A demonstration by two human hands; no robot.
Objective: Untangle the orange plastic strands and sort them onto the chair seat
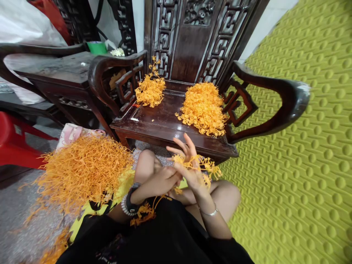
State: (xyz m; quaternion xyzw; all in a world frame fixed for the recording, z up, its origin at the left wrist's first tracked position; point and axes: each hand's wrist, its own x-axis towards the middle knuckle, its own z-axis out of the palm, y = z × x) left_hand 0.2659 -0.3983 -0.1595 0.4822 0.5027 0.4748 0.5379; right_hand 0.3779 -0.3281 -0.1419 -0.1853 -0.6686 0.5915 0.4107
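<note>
My right hand (189,165) is raised over my knees, fingers partly spread, with a tangled cluster of orange plastic pieces (205,167) draped across them. My left hand (162,179) is closed in a pinch against that cluster, right beside the right palm. A few orange strands (143,212) lie on my black lap. A big loose heap of orange sprues (85,170) sits to my left. On the dark wooden chair seat (162,117) ahead lie a small orange pile (150,91) at the left and a larger orange pile (203,108) at the right.
The carved chair has curved armrests (275,88) either side. A dark wooden table (60,69) with a green cup (96,47) stands at back left, a red stool (13,146) at far left. Green bumpy matting (297,165) covers the floor on the right.
</note>
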